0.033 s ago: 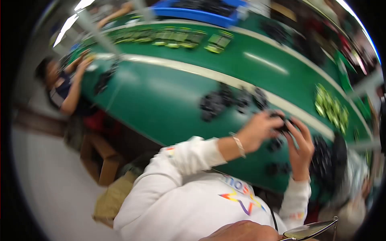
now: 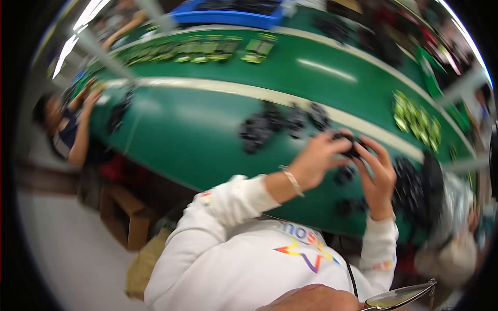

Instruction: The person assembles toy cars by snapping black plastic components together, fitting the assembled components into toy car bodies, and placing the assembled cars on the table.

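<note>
Above the green table (image 2: 181, 140), both my hands hold one small black part (image 2: 346, 141), blurred and partly covered by fingers, so its exact kind is unclear. My left hand (image 2: 317, 158) grips it from the left, fingers bent around it. From the right, my right hand (image 2: 377, 168) pinches its other side with thumb and fingertips. To the left of the hands lies a heap of dark grey and black parts (image 2: 255, 132), with smaller dark clusters (image 2: 297, 123) beside it. A few more black pieces (image 2: 343, 175) rest below my hands.
At my right is a pile of black parts (image 2: 409, 186) beside clear plastic bags (image 2: 456, 199). Beyond a pale strip (image 2: 218, 88) lie rows of yellow-green packs (image 2: 199, 49) and another group (image 2: 415, 119). A blue tray (image 2: 228, 18) stands far back. Another person (image 2: 67, 124) works at the left.
The whole view has shifted, so the table and its things appear slightly farther left. Both hands keep hold of the black part, with little change in their grip.
</note>
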